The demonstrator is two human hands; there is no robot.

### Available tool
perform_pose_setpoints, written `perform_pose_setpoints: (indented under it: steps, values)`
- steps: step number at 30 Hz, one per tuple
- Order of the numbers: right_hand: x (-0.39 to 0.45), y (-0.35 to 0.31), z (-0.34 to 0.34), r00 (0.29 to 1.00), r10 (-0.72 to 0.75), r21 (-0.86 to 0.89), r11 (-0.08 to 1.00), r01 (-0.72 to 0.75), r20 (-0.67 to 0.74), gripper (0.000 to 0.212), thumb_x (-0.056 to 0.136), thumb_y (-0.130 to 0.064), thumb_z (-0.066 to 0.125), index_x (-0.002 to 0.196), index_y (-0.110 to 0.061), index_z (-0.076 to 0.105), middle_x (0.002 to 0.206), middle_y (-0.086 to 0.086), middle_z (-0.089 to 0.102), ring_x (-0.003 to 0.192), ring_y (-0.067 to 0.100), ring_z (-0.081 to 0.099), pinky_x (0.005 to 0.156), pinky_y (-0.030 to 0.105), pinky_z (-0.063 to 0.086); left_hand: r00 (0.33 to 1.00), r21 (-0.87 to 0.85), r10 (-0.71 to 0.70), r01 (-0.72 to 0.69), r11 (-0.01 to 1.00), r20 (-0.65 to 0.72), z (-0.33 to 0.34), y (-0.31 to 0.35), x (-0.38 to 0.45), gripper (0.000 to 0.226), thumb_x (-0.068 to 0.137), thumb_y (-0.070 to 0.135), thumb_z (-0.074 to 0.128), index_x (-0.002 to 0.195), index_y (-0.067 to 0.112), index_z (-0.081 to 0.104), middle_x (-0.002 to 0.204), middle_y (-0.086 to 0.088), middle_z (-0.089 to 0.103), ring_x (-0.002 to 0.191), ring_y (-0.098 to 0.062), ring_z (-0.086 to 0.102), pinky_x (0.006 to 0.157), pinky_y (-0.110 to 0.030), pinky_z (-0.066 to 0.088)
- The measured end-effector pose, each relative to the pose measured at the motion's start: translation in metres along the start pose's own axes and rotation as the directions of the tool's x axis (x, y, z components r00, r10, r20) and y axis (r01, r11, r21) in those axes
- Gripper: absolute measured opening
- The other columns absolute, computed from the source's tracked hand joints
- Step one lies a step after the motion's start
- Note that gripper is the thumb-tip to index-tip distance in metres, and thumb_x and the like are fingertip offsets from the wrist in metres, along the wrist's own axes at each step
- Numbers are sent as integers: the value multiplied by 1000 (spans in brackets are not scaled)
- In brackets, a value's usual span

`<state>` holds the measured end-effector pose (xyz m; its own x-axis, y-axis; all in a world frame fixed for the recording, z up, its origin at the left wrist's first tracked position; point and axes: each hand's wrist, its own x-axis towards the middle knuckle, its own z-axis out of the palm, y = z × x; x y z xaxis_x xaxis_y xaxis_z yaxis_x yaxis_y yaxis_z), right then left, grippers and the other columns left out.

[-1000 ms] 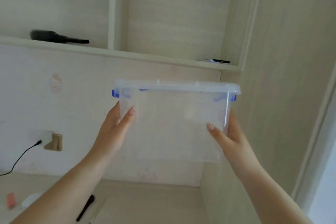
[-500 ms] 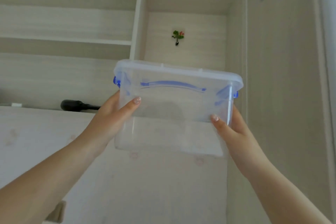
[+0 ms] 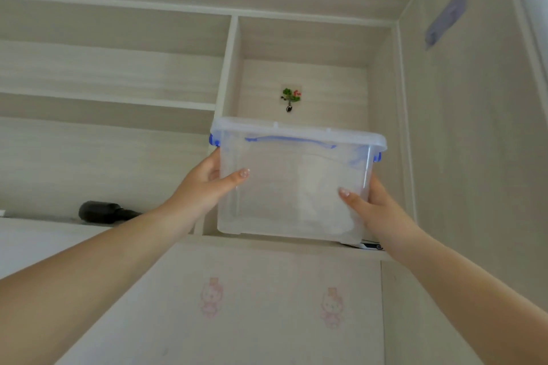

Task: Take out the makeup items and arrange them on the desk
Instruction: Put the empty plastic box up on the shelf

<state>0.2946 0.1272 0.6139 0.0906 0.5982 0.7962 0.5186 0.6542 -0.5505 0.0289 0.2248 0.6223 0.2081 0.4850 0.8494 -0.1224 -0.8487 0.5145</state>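
A clear plastic storage box (image 3: 292, 184) with a white lid, blue clips and a blue handle is held up at the right-hand shelf compartment, its base close to the shelf edge (image 3: 267, 241). My left hand (image 3: 209, 187) grips its left side, thumb across the front. My right hand (image 3: 369, 206) grips its right side. The box looks see-through with nothing visible inside. No makeup items or desk are in view.
A black hairbrush (image 3: 105, 212) lies on the shelf to the left. A small dark-and-white object (image 3: 369, 245) sits on the shelf under the box's right corner. A flower hook sticker (image 3: 291, 96) is on the compartment's back wall. A vertical divider (image 3: 226, 68) bounds the compartment's left side.
Both hands have raised the box from below the shelf up to the right compartment. The view has tilted upward, so the desk below has dropped out of sight.
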Motion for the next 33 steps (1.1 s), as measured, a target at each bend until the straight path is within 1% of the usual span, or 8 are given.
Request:
perform_pose_setpoints:
  steps: [5, 7, 11, 15, 19, 23, 28, 33]
  values:
    - [17, 31, 6, 993, 121, 19, 992, -121, 14, 68, 77, -50, 64, 134, -56, 28, 130, -21, 56, 122, 13, 53, 106, 48, 40, 999, -13, -49, 49, 999, 7, 7, -31, 14, 37, 86, 29, 65, 120, 40, 56, 109, 24, 67, 101, 7, 62, 85, -17, 44]
    - [25, 42, 8, 987, 158, 11, 987, -158, 7, 72, 71, -55, 66, 132, -58, 28, 130, -21, 55, 122, 14, 53, 104, 49, 40, 997, -10, -82, 82, 997, 4, 10, -44, 19, 38, 86, 30, 66, 121, 39, 56, 110, 23, 66, 103, 5, 61, 88, -19, 44]
    - [37, 58, 15, 984, 179, -17, 984, -179, -17, 65, 87, -38, 62, 139, -53, 24, 132, -20, 51, 123, 11, 50, 105, 40, 38, 992, -10, -122, 122, 992, -1, 11, -67, 28, 40, 85, 32, 66, 124, 37, 55, 109, 23, 67, 104, 4, 61, 95, -23, 43]
    - [49, 72, 24, 980, 191, -59, 979, -194, -61, 68, 88, -38, 61, 141, -50, 21, 131, -19, 50, 122, 10, 48, 106, 38, 37, 989, -1, -146, 146, 989, 12, 10, -86, 38, 41, 86, 34, 64, 126, 36, 55, 112, 21, 67, 105, 2, 61, 97, -26, 44]
    - [61, 84, 36, 976, 189, -71, 978, -198, -110, 57, 89, -36, 59, 135, -49, 28, 103, -27, 52, 106, 7, 51, 89, 27, 38, 985, 13, -169, 169, 985, -37, 9, -106, 50, 42, 85, 37, 65, 126, 37, 55, 112, 20, 67, 106, -1, 61, 99, -30, 44]
    - [71, 102, 50, 967, 199, -92, 972, -215, -159, 65, 86, -44, 61, 141, -42, 28, 122, -15, 56, 113, 11, 53, 95, 30, 40, 981, 30, -163, 167, 985, -103, 11, -123, 58, 37, 87, 32, 63, 124, 30, 58, 116, 12, 66, 106, -7, 62, 97, -30, 46]
    - [75, 120, 59, 963, 220, -121, 963, -240, -157, 60, 90, -39, 56, 142, -37, 28, 120, -15, 55, 103, 9, 52, 85, 26, 34, 954, 121, -175, 209, 970, -244, 24, -140, 64, 35, 90, 36, 57, 121, 20, 60, 118, 0, 65, 109, -18, 60, 91, -28, 43]
    - [78, 129, 59, 973, 201, -188, 957, -219, -109, 55, 91, -36, 53, 139, -41, 27, 119, -24, 51, 112, 9, 51, 86, 26, 33, 926, 118, -229, 274, 954, -301, 29, -155, 69, 42, 91, 44, 52, 122, 17, 60, 116, -1, 64, 107, -21, 59, 86, -27, 41]
